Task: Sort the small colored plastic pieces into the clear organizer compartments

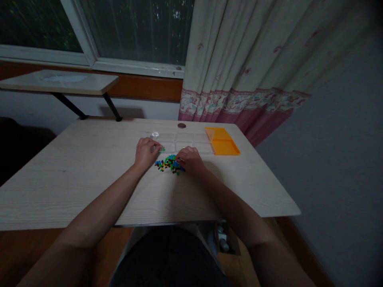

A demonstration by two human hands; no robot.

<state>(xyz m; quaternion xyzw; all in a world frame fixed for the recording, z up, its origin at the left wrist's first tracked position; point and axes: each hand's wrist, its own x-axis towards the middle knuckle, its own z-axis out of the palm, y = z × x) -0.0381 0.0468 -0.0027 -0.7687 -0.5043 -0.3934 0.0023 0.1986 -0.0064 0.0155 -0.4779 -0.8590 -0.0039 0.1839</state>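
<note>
A small heap of tiny blue, green, yellow and dark brown plastic pieces (pixel 170 163) lies on the table in front of me. My left hand (pixel 146 152) is closed in a pinch at the near left part of a clear divided tray (pixel 184 137). A small green piece (pixel 162 150) shows by its fingertips; whether they grip it, I cannot tell. My right hand (pixel 191 159) bends over the right side of the heap, thumb and fingers drawn together. What they hold, if anything, is too small to make out.
An orange tray (pixel 226 141) adjoins the clear tray's right end. A dark oval object (pixel 181 125) lies near the table's back edge. At the back left, a raised shelf (pixel 60 82) stands on black legs. A curtain (pixel 236 59) hangs behind the table (pixel 98 159).
</note>
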